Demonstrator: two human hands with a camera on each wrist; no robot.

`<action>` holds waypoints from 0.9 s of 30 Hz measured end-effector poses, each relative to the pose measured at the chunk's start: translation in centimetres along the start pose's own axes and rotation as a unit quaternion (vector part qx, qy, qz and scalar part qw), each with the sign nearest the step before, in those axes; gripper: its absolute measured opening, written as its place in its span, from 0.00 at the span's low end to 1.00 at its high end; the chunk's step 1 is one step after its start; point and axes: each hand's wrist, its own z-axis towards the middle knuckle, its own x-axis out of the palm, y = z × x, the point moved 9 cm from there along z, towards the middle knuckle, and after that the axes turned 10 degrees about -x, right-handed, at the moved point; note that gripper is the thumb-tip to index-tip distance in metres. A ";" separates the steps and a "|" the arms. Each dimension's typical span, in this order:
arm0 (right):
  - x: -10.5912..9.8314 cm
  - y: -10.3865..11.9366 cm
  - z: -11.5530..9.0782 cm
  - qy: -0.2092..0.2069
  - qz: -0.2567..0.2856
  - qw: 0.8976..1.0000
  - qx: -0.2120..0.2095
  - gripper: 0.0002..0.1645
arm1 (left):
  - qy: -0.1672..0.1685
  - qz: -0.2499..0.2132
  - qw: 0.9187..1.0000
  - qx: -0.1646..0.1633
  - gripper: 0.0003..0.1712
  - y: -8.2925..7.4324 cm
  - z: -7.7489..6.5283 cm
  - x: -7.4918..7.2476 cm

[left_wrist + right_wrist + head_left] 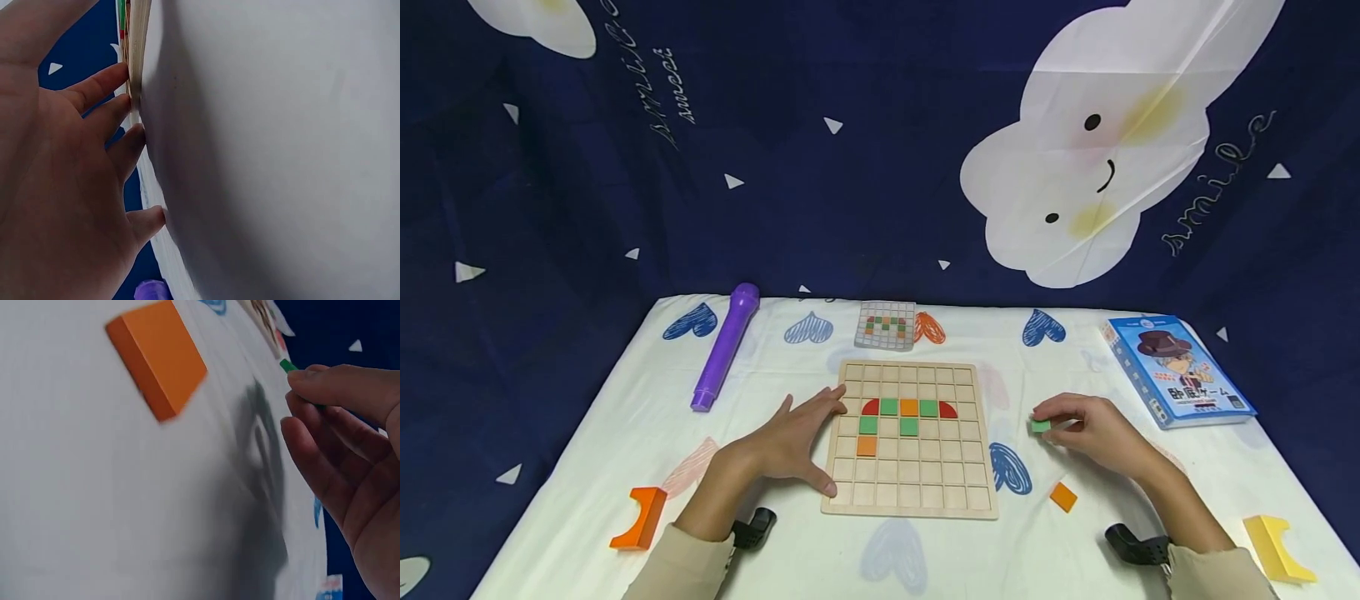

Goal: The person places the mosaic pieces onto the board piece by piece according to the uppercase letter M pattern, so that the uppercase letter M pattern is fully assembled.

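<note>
A wooden grid board [925, 475] lies flat on the table, several red, green and orange pieces set in its upper rows. My left hand [790, 442] rests along the board's left side, fingers spread and thumb at the lower left corner. In the left wrist view, fingertips [119, 74] touch the board's edge. Right of the board, my right hand [1097, 433] pinches a green square tile [1041, 426] between thumb and fingers, just over the cloth. That tile [287, 365] pokes out past the thumb in the right wrist view. Nearer me lies a loose orange square tile [1063, 497].
Behind the board lies a small pattern card [885, 325] with a coloured grid. A purple microphone-shaped stick [726, 346] is at back left, a blue game box [1180, 371] at back right. An orange arch block [640, 519] and a yellow one [1277, 550] flank my forearms.
</note>
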 end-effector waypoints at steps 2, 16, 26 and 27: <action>0.5 0.3 0.3 0.000 0.007 1.000 -0.009 0.14 | 0.000 -0.001 1.000 0.002 0.65 -0.1 0.0 0.0; 4.5 2.8 3.1 0.047 0.023 0.998 -0.025 0.13 | -0.002 -0.001 1.000 0.002 0.65 0.1 0.0 0.1; 6.3 5.3 5.4 0.043 0.030 0.997 -0.063 0.14 | -0.003 0.002 1.000 -0.001 0.65 0.0 -0.1 0.0; 6.5 5.4 5.5 0.041 0.033 0.996 -0.065 0.14 | -0.004 0.001 1.000 0.001 0.65 -0.1 -0.1 0.0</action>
